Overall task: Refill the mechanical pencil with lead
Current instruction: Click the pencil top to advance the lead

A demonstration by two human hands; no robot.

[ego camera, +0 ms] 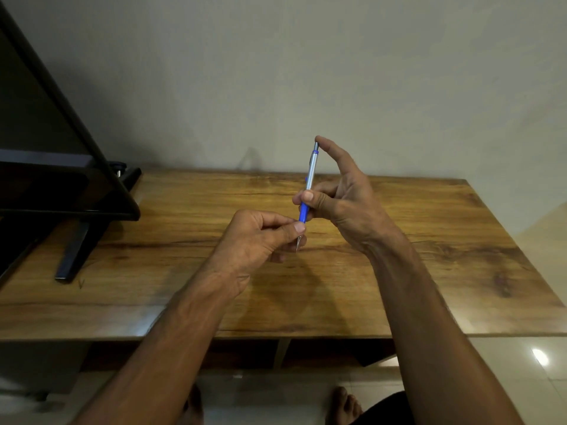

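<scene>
A mechanical pencil point(310, 176) with a silver barrel and a blue grip is held nearly upright above the wooden table point(429, 240), tip down. My right hand point(340, 194) pinches its middle between thumb and fingers, and the index fingertip rests on the top button. My left hand point(260, 237) pinches the metal tip end between thumb and forefinger. No loose lead or lead case shows in view.
A dark monitor point(46, 142) on a black stand point(76, 246) occupies the table's left side. A plain wall rises behind the table. Below the front edge are a tiled floor and my bare feet point(343, 406).
</scene>
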